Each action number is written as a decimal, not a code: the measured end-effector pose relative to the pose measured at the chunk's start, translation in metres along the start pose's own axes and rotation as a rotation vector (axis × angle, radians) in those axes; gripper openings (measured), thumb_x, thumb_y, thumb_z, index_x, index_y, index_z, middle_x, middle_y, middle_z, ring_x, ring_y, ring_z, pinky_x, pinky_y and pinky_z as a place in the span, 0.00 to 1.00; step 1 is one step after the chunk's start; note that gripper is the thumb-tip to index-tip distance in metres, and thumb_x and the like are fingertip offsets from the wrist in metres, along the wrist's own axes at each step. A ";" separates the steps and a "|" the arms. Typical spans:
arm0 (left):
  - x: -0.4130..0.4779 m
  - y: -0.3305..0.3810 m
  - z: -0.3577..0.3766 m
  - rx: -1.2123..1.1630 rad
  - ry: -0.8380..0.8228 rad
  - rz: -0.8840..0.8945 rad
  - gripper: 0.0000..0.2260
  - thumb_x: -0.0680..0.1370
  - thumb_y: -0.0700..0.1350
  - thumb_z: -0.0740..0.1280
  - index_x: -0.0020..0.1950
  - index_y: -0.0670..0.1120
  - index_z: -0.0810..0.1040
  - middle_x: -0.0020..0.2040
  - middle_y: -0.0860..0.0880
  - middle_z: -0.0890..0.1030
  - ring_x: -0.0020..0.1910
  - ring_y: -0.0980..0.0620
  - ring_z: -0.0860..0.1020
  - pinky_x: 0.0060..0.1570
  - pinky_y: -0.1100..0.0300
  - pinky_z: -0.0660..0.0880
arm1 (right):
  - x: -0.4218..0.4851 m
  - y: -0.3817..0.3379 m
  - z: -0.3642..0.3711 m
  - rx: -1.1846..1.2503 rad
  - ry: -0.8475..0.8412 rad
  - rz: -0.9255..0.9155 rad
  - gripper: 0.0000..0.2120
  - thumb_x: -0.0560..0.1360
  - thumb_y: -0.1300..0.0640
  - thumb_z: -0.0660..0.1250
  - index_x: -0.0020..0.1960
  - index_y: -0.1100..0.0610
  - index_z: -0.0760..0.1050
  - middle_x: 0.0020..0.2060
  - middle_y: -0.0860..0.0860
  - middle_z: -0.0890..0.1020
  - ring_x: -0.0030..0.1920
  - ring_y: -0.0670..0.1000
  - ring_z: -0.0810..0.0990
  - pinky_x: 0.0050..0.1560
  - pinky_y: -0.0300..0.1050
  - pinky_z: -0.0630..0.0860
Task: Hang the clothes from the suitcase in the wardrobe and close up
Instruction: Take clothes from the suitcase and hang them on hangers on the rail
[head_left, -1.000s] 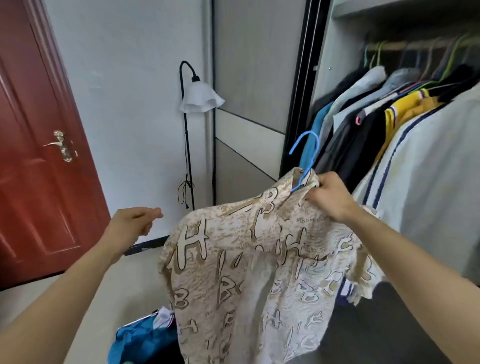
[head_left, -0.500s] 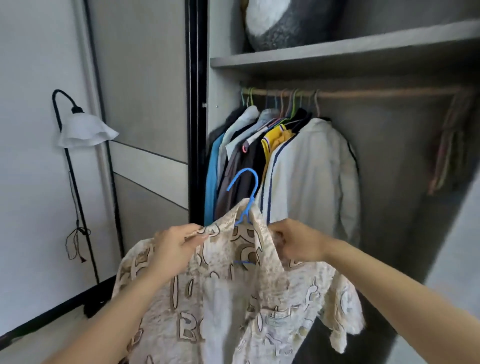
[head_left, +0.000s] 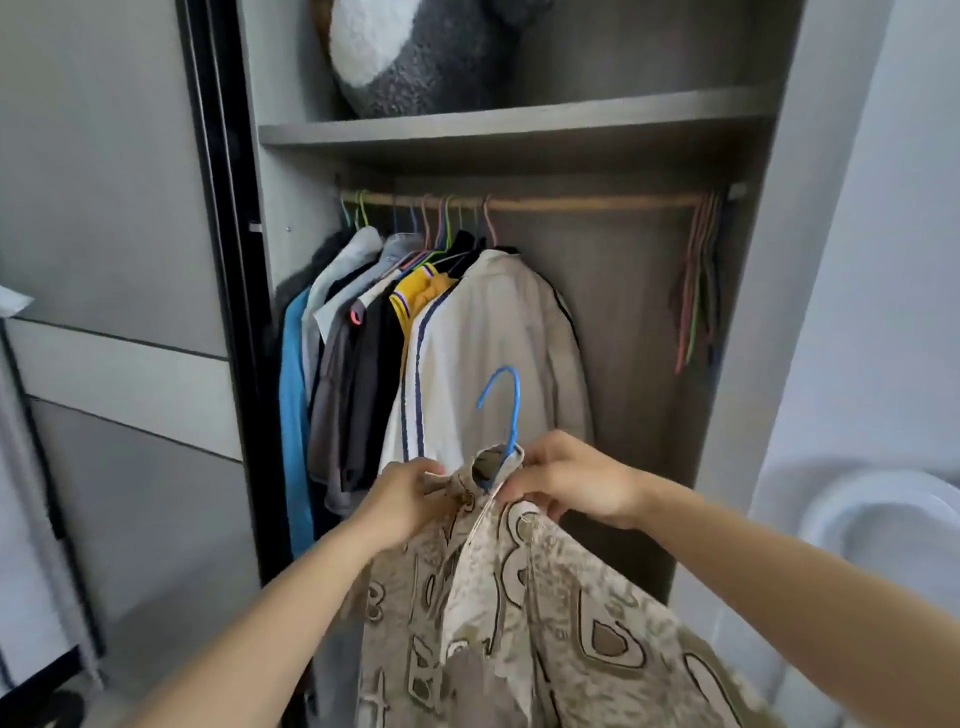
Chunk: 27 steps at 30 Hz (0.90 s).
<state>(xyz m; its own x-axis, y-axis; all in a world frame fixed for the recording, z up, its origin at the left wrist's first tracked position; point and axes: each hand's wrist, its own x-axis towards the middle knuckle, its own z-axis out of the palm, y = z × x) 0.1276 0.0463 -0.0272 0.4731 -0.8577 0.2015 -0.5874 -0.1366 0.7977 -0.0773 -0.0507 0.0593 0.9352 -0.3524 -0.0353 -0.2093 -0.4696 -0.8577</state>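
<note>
**Patterned shirt on a blue hanger, held up before an open wardrobe**

A person is standing at an open wardrobe (head_left: 748, 260), seen from a head-worn camera, and is holding a beige patterned shirt (head_left: 519, 623) below the rail (head_left: 587, 201), in front of the hung clothes (head_left: 358, 374). The shirt is sitting on a blue hanger (head_left: 517, 415) whose hook is poking up out of the collar. The left hand (head_left: 410, 499) is gripping the collar cloth left of the hook, curled into the fabric. The right hand (head_left: 566, 480) is pinching the collar on the other side, just beside the hanger's neck. Neither hand is touching the hook.

Inside, the wooden rail is running under a shelf (head_left: 519, 136). Clothes are crowding its left half, ending in a white jacket (head_left: 498, 338) with dark stripes just behind the hook. A bunch of empty hangers (head_left: 696, 291) is hanging at the far right end, and the stretch between is bare. The suitcase is out of view.

The hands seem to be settling the collar on the hanger before hanging. To do this well, both shoulders probably want seating evenly. Then one hand should be taking the hanger's neck, lifting the hook above the rail and lowering it onto the bare stretch right of the white jacket, clear of neighbouring hooks.
</note>
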 end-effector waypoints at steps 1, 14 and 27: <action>0.005 0.010 0.004 -0.017 -0.014 -0.008 0.16 0.68 0.58 0.73 0.49 0.50 0.80 0.41 0.54 0.82 0.41 0.57 0.78 0.44 0.62 0.75 | -0.003 -0.001 -0.004 0.086 0.067 -0.007 0.11 0.74 0.65 0.68 0.33 0.58 0.75 0.23 0.48 0.73 0.24 0.46 0.71 0.28 0.39 0.67; 0.101 0.071 -0.011 0.148 0.085 0.238 0.16 0.73 0.46 0.68 0.60 0.48 0.80 0.56 0.51 0.82 0.55 0.54 0.78 0.44 0.66 0.70 | 0.081 -0.042 -0.092 0.195 0.970 -0.208 0.12 0.66 0.58 0.70 0.32 0.60 0.69 0.29 0.54 0.65 0.31 0.51 0.63 0.31 0.45 0.62; 0.244 0.050 -0.084 0.558 0.393 0.168 0.22 0.80 0.47 0.61 0.74 0.51 0.66 0.71 0.46 0.68 0.70 0.44 0.65 0.65 0.51 0.68 | 0.247 -0.049 -0.180 -0.090 1.182 -0.118 0.11 0.75 0.55 0.66 0.54 0.58 0.80 0.49 0.56 0.83 0.51 0.59 0.80 0.44 0.42 0.68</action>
<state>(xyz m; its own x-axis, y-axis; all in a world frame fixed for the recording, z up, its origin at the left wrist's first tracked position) 0.2689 -0.1287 0.1092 0.4869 -0.6613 0.5705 -0.8728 -0.3425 0.3478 0.1130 -0.2604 0.1852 0.1166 -0.8087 0.5765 -0.2029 -0.5877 -0.7833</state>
